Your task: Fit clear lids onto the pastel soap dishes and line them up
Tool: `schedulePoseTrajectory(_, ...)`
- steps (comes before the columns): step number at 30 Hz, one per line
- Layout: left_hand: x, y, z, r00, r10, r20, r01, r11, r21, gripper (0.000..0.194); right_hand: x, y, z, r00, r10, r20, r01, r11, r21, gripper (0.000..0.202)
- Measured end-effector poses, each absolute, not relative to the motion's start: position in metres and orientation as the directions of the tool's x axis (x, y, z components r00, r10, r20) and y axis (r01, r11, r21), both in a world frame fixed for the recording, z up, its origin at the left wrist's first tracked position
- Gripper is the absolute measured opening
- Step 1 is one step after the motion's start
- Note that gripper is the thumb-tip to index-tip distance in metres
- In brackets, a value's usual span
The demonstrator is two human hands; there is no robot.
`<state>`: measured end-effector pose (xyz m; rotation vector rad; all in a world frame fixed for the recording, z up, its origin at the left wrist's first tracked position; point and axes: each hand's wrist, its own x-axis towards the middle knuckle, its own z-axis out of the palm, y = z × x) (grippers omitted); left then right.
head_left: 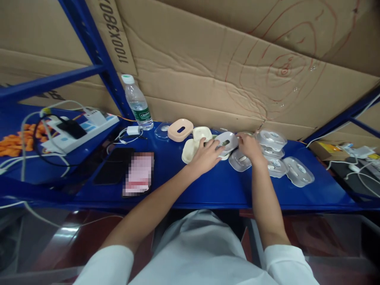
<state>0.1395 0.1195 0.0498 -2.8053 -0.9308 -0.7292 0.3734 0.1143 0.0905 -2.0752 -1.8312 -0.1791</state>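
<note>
A grey oval lid with a slot (228, 138) is tilted up between my two hands. My right hand (248, 145) is closed on its right end, with the fingertips partly hidden. My left hand (208, 155) has its fingers spread over the cream pieces, and its fingertips reach the lid's left edge. Two cream rounded trays show beside it, the back tray (202, 132) and the front tray (187, 151). Under the lid, a clear grey plastic case (240, 161) lies on the blue shelf. To the left sits a peach oval lid with a slot (180, 130).
Several clear plastic cases (271, 140) are stacked at the right. A water bottle (138, 105) stands at the back left, near a white charger (133, 130). Phones (139, 174) lie left on the blue shelf (208, 192). A power strip (80, 134) with cables is farther left.
</note>
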Motion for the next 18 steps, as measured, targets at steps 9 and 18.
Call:
schedulePoseTrajectory(9, 0.112, 0.138, 0.072, 0.517, 0.685, 0.513, 0.748, -0.653, 0.119, 0.031, 0.346, 0.112, 0.103, 0.105, 0.951, 0.292, 0.989, -0.069, -0.134, 0.049)
schedulePoseTrajectory(18, 0.1, 0.155, 0.069, 0.305, 0.779, 0.548, 0.801, -0.521, 0.295, 0.041, 0.342, 0.084, 0.101, 0.143, 0.988, -0.052, 0.989, -0.144, -0.015, 0.058)
